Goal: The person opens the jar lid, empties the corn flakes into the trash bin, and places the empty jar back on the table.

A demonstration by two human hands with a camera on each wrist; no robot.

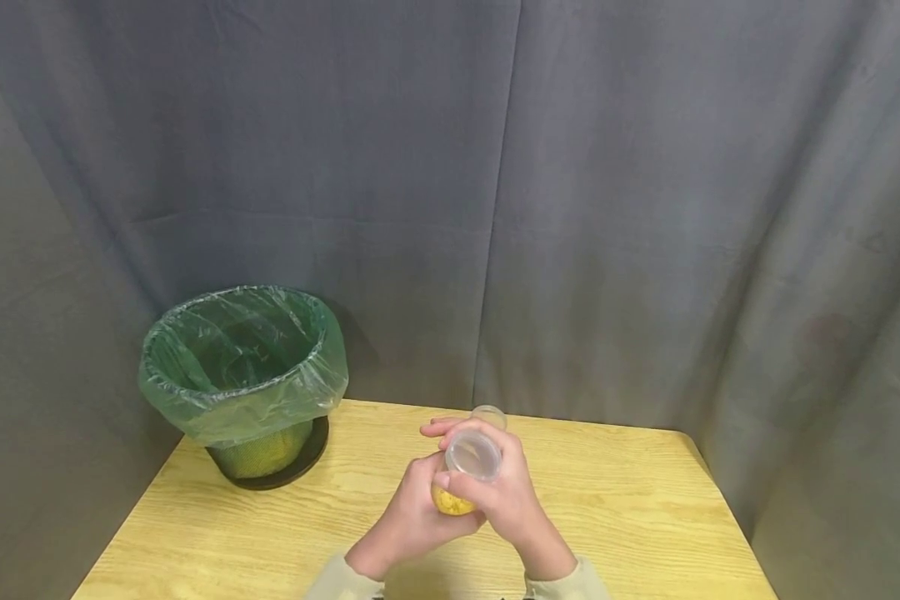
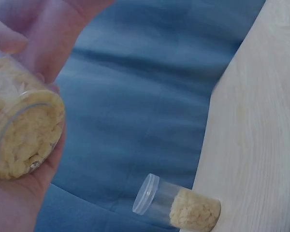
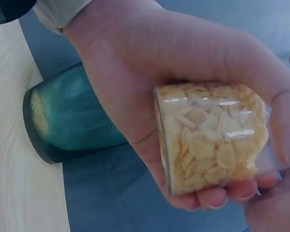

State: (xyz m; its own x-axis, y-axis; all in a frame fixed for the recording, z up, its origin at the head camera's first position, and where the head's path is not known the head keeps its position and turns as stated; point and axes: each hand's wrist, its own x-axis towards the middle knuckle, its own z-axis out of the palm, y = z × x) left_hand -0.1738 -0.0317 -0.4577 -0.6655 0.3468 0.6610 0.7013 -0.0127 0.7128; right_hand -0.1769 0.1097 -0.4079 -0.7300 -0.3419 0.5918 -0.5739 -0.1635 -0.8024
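A clear plastic jar (image 1: 453, 502), partly filled with pale yellow flakes, is held up between both hands. My left hand (image 1: 418, 515) grips its body, fingers wrapped underneath, as the right wrist view shows. My right hand (image 1: 508, 493) curls thumb and fingers round the jar's upper end, at the round clear lid (image 1: 474, 455). In the left wrist view the jar's base (image 2: 31, 137) faces the camera, with flakes pressed against it. Much of the right hand's grip lies outside that view.
A second lidded jar (image 2: 195, 210) of flakes stands on the wooden table (image 1: 607, 500), mostly hidden behind my right hand in the head view. On the left stands a mesh bin (image 1: 270, 454) with a green bag (image 1: 315, 387) over its rim. Grey curtains (image 1: 607, 208) surround the table.
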